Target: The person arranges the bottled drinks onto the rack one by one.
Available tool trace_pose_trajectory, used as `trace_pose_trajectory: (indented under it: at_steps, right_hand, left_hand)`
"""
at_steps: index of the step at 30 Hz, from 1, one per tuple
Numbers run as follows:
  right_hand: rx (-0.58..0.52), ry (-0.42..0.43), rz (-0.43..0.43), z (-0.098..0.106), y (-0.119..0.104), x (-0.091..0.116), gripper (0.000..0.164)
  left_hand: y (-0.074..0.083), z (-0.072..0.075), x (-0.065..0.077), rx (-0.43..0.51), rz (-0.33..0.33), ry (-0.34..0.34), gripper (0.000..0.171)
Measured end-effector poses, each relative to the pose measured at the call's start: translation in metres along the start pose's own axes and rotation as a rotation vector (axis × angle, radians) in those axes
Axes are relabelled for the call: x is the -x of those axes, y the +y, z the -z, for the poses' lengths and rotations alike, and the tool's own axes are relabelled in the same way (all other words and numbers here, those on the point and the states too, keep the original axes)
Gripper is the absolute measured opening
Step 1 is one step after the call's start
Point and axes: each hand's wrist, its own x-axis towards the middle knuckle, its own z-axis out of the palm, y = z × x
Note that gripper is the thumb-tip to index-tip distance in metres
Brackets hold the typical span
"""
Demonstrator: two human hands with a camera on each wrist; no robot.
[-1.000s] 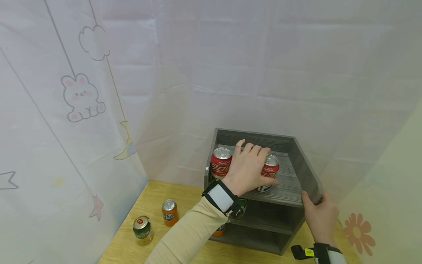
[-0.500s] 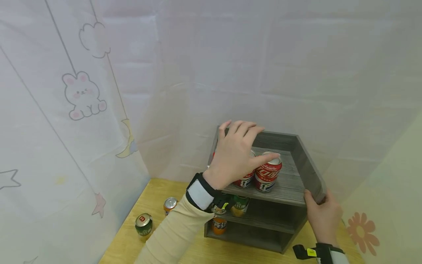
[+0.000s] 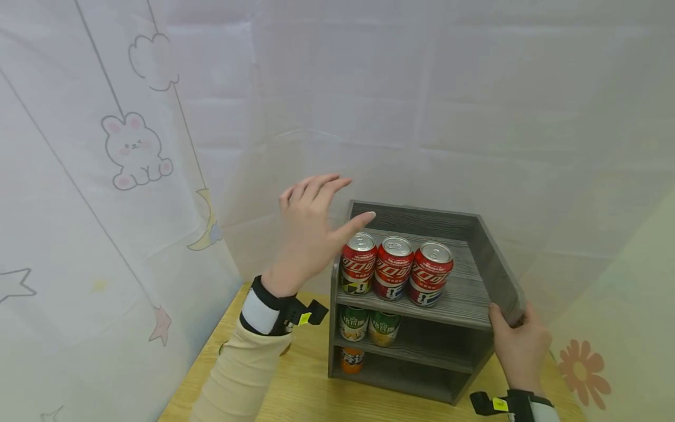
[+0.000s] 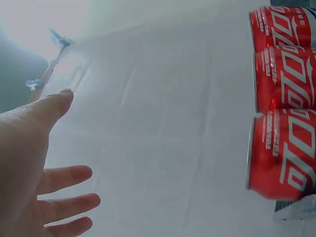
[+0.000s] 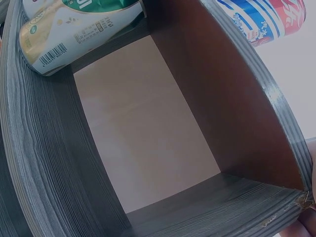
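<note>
My left hand point(image 3: 308, 237) is raised in the air just left of a small grey wooden shelf unit point(image 3: 495, 261), fingers spread and holding nothing. On the unit's top level, three red cola cans stand upright in a row: the left can point(image 3: 358, 266), the middle can point(image 3: 392, 272) and the right can point(image 3: 429, 278). With my right hand point(image 3: 522, 346) I grip the unit's right side panel at its front edge, thumb in front. Two green-topped cans point(image 3: 384, 328) stand on the middle level. An orange can point(image 3: 351, 360) is on the bottom level at the left.
The unit stands on a yellow wooden table point(image 3: 295, 387). My left forearm mostly hides the cans on the table's left side; only slivers show. White patterned curtains point(image 3: 411, 117) hang behind and at both sides.
My left hand has let go of the right-hand red can and drawn back left and up, uncovering the whole row. The right hand keeps its grip on the panel.
</note>
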Motion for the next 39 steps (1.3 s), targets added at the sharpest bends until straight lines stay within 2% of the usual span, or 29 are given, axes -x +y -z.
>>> trace_pose_trajectory:
  at_steps: [5,11,19,23,29,33,35,39]
  right_hand:
    - [0.001,-0.001,-0.002,0.000,0.002,0.000,0.016]
    - [0.018,-0.001,-0.015,-0.001,0.002,0.000,0.016]
    - [0.015,0.006,-0.012,-0.001,0.000,0.000,0.016]
    - [0.009,0.002,-0.015,-0.001,0.000,0.000,0.016]
    - [0.015,0.005,-0.008,-0.001,0.000,0.001,0.016]
    - [0.005,0.008,0.000,-0.001,0.001,0.001,0.017]
    - [0.000,0.009,0.001,-0.001,0.001,0.001,0.017]
    - [-0.008,0.008,0.003,-0.001,0.002,0.001,0.016]
  left_hand:
    - [-0.024,0.005,0.013,0.041,0.091,-0.013,0.063]
    - [-0.053,0.008,0.036,0.045,0.211,-0.050,0.062]
    - [-0.091,0.000,0.069,0.049,0.343,-0.115,0.062]
    - [-0.105,-0.004,0.084,0.073,0.414,-0.164,0.064]
    - [-0.127,-0.020,0.109,0.125,0.544,-0.270,0.070]
    - [-0.143,-0.035,0.129,0.112,0.640,-0.352,0.070]
    - [-0.149,-0.042,0.138,0.102,0.669,-0.381,0.070]
    - [-0.158,-0.054,0.154,0.084,0.684,-0.427,0.069]
